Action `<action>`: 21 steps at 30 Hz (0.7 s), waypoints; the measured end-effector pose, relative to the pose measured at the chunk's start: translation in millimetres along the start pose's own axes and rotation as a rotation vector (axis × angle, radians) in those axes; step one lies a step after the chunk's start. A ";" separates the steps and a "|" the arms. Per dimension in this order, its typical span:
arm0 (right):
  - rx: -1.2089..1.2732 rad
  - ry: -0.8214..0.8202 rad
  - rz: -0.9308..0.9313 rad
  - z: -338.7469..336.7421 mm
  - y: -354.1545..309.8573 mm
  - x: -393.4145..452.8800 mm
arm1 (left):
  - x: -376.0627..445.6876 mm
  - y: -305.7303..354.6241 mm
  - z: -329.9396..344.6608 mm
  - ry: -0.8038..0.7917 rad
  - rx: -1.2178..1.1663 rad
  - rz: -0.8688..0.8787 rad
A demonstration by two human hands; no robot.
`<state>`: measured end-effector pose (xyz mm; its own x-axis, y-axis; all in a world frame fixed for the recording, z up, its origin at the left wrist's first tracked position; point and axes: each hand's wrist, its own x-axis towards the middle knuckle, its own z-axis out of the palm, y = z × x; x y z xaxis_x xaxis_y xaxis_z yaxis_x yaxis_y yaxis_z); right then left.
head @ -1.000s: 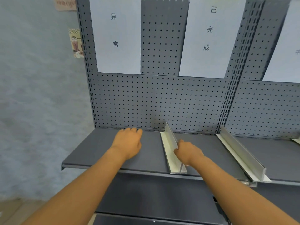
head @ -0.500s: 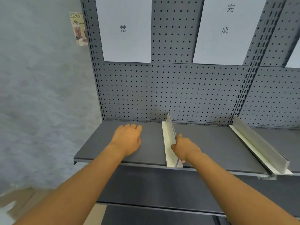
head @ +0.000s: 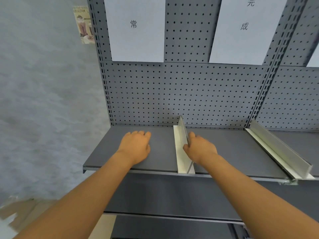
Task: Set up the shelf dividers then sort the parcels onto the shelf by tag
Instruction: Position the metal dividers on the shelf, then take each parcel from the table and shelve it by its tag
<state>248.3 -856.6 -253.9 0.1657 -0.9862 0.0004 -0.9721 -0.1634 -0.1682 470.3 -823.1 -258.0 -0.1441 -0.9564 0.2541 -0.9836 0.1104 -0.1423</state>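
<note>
A grey metal shelf (head: 107,152) runs across the view, backed by a pegboard (head: 189,94). A white and silver T-shaped divider (head: 181,144) stands on it, running from the back panel to the front edge. My right hand (head: 200,149) grips the divider's upright fin from the right, thumb on its left side. My left hand (head: 136,145) rests palm down on the shelf, left of the divider and apart from it. A second divider (head: 276,152) lies at the right junction of the shelf. No parcels are in view.
Two white paper labels hang on the pegboard: one (head: 136,30) above the left bay, one (head: 241,30) above the right bay. A blue-grey wall (head: 43,100) stands left of the shelf. A lower shelf (head: 172,228) shows below.
The view has shifted left and tilted down. My right hand has slid a little further back along the divider; the divider now sits straighter. My left hand stays on the shelf.
</note>
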 end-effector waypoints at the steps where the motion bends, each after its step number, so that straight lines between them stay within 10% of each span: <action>1: -0.054 0.050 -0.049 -4.5 -2.8 0.3 | -0.2 -0.4 -3.8 0.013 0.003 -0.002; 9: -0.177 0.204 -0.580 -37.7 -60.1 -3.1 | -22.7 -24.8 -51.0 0.080 0.099 -0.091; 21: -0.157 0.266 -0.885 -49.5 -112.8 -29.5 | -127.8 -43.6 -94.1 0.096 0.279 -0.440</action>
<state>344.9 -810.5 -186.1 0.8312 -0.4724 0.2931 -0.5253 -0.8400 0.1361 521.4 -680.2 -194.2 0.2537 -0.8657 0.4315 -0.8890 -0.3845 -0.2486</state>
